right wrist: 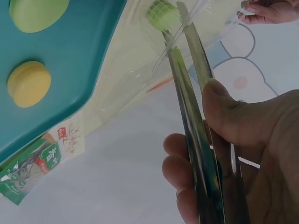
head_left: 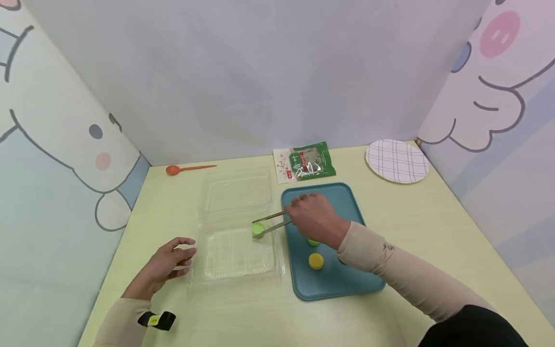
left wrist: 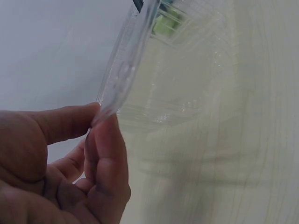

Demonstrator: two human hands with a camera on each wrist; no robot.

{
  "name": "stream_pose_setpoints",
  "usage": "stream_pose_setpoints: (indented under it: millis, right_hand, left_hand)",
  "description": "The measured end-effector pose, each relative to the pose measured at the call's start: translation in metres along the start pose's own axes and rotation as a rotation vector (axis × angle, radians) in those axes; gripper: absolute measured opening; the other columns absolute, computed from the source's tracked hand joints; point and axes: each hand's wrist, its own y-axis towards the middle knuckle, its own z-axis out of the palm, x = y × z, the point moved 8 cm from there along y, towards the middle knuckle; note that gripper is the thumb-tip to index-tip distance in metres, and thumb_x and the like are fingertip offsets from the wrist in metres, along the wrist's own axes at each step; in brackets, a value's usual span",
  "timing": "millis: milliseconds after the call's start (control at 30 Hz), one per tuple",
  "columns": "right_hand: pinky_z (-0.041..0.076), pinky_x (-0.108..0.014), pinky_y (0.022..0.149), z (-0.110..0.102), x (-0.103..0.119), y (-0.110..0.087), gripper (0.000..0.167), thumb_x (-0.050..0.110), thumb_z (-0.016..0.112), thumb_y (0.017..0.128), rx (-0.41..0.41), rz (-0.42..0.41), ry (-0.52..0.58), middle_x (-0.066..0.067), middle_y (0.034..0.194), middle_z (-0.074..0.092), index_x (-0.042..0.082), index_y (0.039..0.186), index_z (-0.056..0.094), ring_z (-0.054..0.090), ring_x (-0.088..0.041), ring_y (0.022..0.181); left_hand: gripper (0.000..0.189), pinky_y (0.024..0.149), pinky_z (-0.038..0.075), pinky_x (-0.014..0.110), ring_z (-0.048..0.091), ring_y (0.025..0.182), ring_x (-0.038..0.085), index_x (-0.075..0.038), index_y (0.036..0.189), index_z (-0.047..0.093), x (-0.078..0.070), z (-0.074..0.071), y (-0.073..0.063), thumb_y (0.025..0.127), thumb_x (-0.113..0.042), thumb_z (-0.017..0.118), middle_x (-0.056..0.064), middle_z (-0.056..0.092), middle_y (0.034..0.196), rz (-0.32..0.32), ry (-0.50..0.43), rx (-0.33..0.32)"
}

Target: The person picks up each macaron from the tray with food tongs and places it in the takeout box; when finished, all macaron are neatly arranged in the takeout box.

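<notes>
My left hand pinches the left rim of a clear plastic container between thumb and fingers, as the left wrist view shows. The container's hinged lid lies folded back behind it. Over the tray's left edge, my right hand grips a pair of metal tongs. The tong tips stand at a small round green piece, inside the container's right side. Whether they still squeeze the piece I cannot tell. In the right wrist view the tongs reach past the clear wall to the green piece.
A blue tray right of the container carries a yellow round piece and another green one, partly hidden by my right arm. Behind lie a green-and-white food packet, an orange spoon and a checked plate.
</notes>
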Motion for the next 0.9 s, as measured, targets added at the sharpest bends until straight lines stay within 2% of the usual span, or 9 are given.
stream_pose_setpoints:
  millis: [167,267,433,667,900]
  right_hand:
    - [0.049,-0.031,0.052,0.004,-0.011,-0.006,0.022,0.030,0.082,0.086,0.033,0.032,0.061,-0.001,0.084,0.068,0.013,0.094,0.071,0.064,-0.017,0.071]
    - [0.047,-0.031,0.050,0.010,-0.018,-0.014,0.026,0.032,0.083,0.085,0.034,0.063,0.128,0.001,0.083,0.067,0.013,0.096,0.070,0.063,-0.017,0.069]
    - [0.042,-0.030,0.047,0.022,-0.027,-0.029,0.027,0.030,0.084,0.083,-0.035,0.100,0.227,0.003,0.080,0.065,0.013,0.098,0.070,0.058,-0.015,0.061]
    - [0.049,-0.033,0.057,0.033,-0.037,-0.050,0.031,0.028,0.083,0.085,-0.083,0.150,0.361,0.001,0.088,0.068,0.013,0.109,0.072,0.063,-0.016,0.072]
    - [0.053,-0.035,0.059,0.034,-0.044,-0.068,0.035,0.028,0.083,0.085,-0.149,0.182,0.387,-0.003,0.099,0.072,0.013,0.114,0.071,0.067,-0.019,0.080]
  left_hand:
    - [0.044,0.065,0.055,0.027,0.058,0.074,0.015,0.001,0.137,0.045,0.000,0.000,-0.001,0.102,-0.021,0.061,0.007,0.060,0.087,0.002,-0.009,-0.001]
    - [0.044,0.065,0.055,0.028,0.058,0.073,0.015,0.000,0.137,0.045,0.001,0.001,-0.001,0.102,-0.021,0.061,0.006,0.059,0.086,0.001,-0.011,0.000]
    - [0.043,0.065,0.055,0.028,0.058,0.074,0.016,0.001,0.137,0.045,0.000,0.001,-0.002,0.102,-0.020,0.061,0.006,0.058,0.085,0.001,-0.008,-0.012]
    - [0.042,0.065,0.055,0.027,0.057,0.074,0.016,0.000,0.137,0.045,0.000,0.002,-0.003,0.102,-0.020,0.060,0.005,0.057,0.084,-0.008,-0.014,-0.021]
    - [0.042,0.064,0.054,0.028,0.057,0.074,0.017,-0.001,0.137,0.045,0.000,0.002,-0.002,0.102,-0.019,0.060,0.007,0.058,0.086,-0.008,0.006,-0.026]
